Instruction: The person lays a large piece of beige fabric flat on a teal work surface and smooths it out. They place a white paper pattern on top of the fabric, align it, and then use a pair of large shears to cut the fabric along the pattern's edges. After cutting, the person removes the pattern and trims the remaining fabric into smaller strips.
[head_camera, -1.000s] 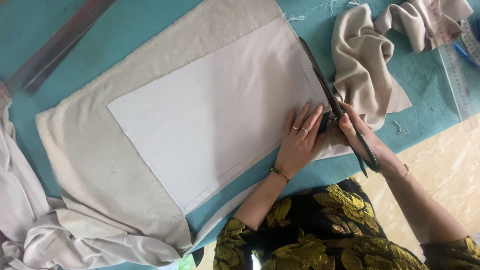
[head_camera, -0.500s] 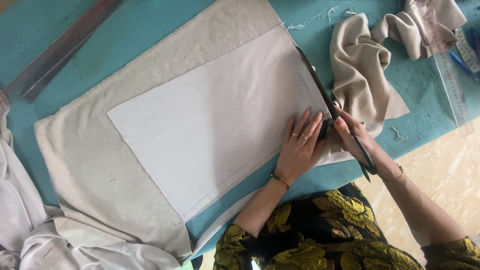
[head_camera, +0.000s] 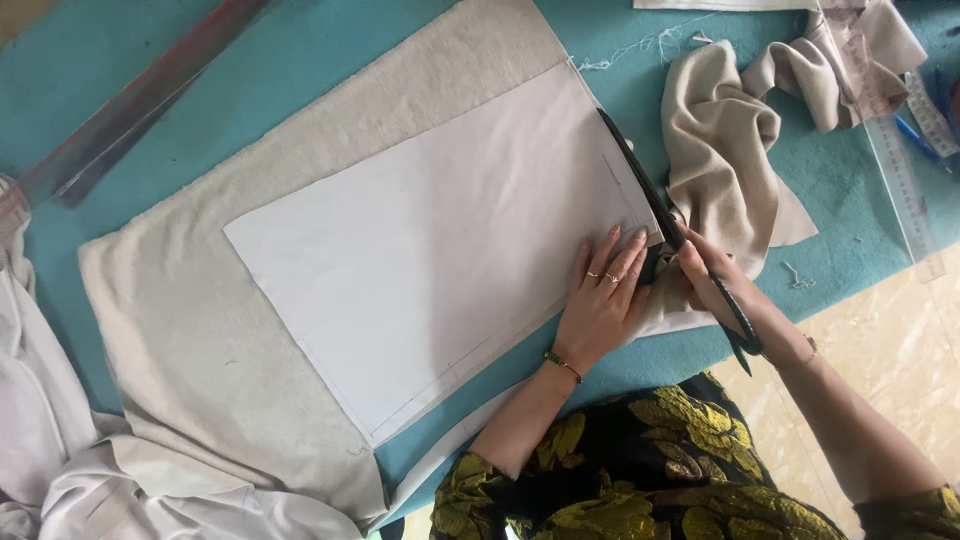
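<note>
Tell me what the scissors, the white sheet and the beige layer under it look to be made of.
Scissors: dark metal blades, probably steel, dull sheen.
White sheet: paper or stiff interfacing, flat, crisp-edged, matte.
Beige layer: soft woven or fleecy fabric, with a nubbly surface.

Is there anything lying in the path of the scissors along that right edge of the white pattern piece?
Nothing visible does. The scissors run along the white pattern piece edge; the crumpled beige scrap lies just right of the blades, and the left hand presses beside them.
</note>
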